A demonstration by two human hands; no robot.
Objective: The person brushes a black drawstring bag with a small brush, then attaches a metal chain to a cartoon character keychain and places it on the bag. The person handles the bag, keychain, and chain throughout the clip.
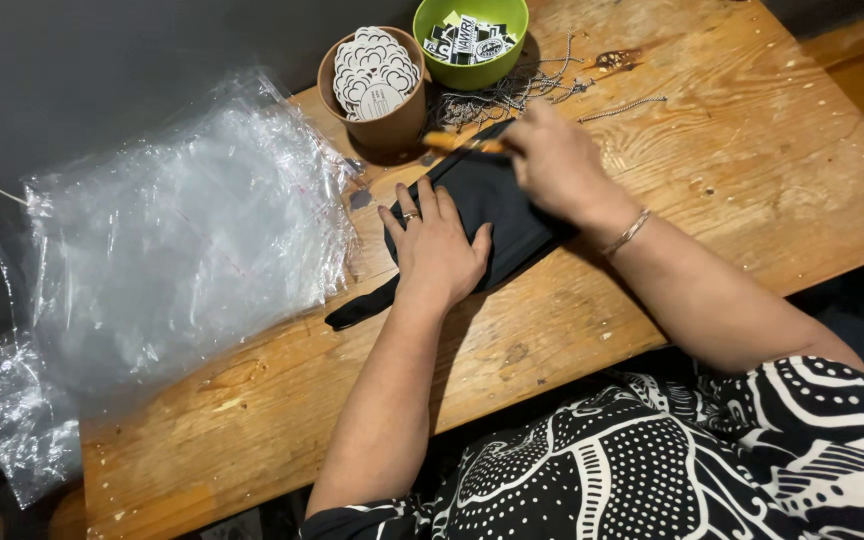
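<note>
Setting: rough wooden table [732, 180] against a dark wall, seen from above; the near edge is met by a black-and-white patterned garment.
Black fabric piece [497, 215]: laid flat near the middle of the table, a narrow strap trailing toward the near left.
Left hand [437, 250]: pressed palm-down on the near part of the fabric, fingers spread wide, nothing enclosed; a ring is worn.
Right hand [552, 160]: closed around an orange-handled tool [462, 143] at the far edge of the fabric; the hand is blurred, so the exact grip cannot be told.
Far side: brown cup [384, 125] filled with white round tags, green bowl [472, 70] of printed labels, and a tangle of ball chains [522, 90] just beside the tool.
Left side: a heap of clear plastic bags [182, 240] spread over the table edge.
Risk: the tool tip is judged close to the left fingertips, so a slip could nick them.
Risk: the chains lie near enough to be snagged or dragged by the wrist.
Risk: the fabric could bunch if the pressing palm is eased.
</note>
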